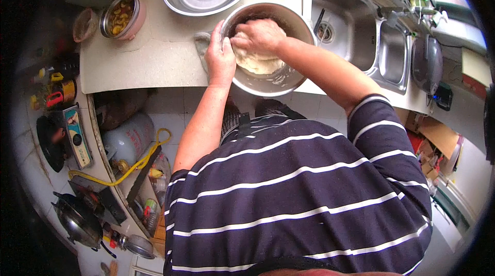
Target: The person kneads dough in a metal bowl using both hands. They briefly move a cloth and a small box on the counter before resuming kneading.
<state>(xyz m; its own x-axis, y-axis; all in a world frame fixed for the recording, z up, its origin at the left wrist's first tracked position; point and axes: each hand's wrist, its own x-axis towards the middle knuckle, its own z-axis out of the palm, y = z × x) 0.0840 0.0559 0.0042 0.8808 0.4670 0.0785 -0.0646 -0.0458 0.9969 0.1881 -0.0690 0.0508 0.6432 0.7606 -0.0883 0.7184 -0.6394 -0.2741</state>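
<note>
A steel mixing bowl (289, 82) stands on the pale counter next to the sink. Inside it lies a lump of pale dough (258, 63). My left hand (220, 55) grips the bowl's left rim, fingers curled over the edge. My right hand (259, 35) is pressed down into the dough as a closed fist, knuckles up. Part of the dough is hidden under that fist.
A second, wider steel bowl (178, 3) sits at the back of the counter (154, 54). A small pot of yellow food (121, 17) is at the back left. A double steel sink (356, 34) lies to the right. A gas cylinder (129, 139) with a yellow hose stands below left.
</note>
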